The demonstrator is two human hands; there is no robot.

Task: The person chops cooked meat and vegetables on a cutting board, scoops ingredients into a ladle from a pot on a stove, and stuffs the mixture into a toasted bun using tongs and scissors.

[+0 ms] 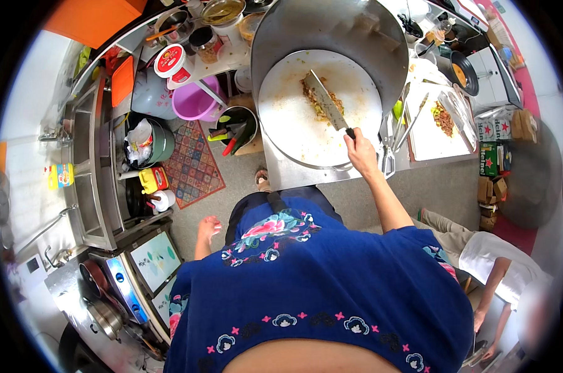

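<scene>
My right hand (361,151) grips the black handle of a long, wide-bladed knife (326,99). Its blade slants across a mound of chopped brown food with green bits (316,109). Under the food is a round pale work surface (291,135), stained with grease and crumbs. A tall curved metal guard (305,30) wraps around the far side of this surface. Down beside my left hip hangs my left hand (209,227), fingers loosely bent and apart, with nothing visible in it.
On the right, a white board (424,133) bears chopped meat and greens near metal tongs (417,119). Left of the stand are a bucket of vegetables (237,130), a purple basin (197,100) and a lidded tub (170,60). Another person (496,270) is at the lower right.
</scene>
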